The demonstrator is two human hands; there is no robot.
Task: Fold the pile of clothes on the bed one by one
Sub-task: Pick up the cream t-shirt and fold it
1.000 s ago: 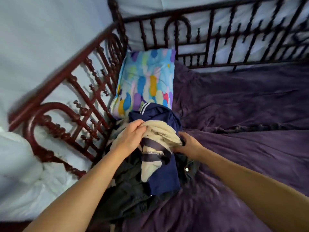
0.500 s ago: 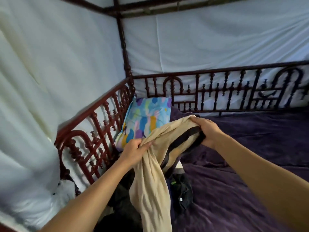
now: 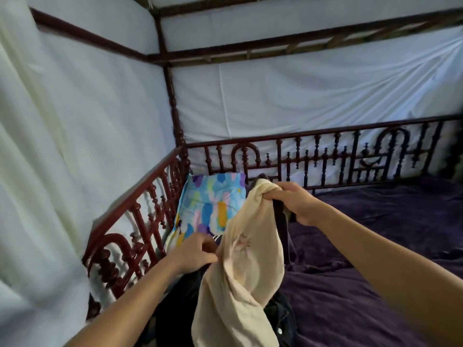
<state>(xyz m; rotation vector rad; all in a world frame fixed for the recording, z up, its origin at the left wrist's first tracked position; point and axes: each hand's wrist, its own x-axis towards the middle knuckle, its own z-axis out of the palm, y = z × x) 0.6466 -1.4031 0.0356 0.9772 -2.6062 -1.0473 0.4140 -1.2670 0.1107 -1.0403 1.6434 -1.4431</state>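
The purple bedcover (image 3: 375, 259) spreads right of the patterned pillow (image 3: 210, 204); a cream garment (image 3: 245, 271) hangs lifted in front of the pillow, above the dark clothes pile (image 3: 278, 314); the right hand (image 3: 293, 204) grips its top, fingers curled; the blurred left hand (image 3: 193, 254) seems to pinch its edge.

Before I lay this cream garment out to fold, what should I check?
1. The right hand grips the cream garment at its top: ok.
2. The left hand pinches its side edge: ok.
3. Garment spread open: not ok, it hangs bunched and twisted.
4. Lower end free of the dark clothes pile: cannot tell, it runs out of view.
5. Bare purple bedcover on the right for laying it down: ok.
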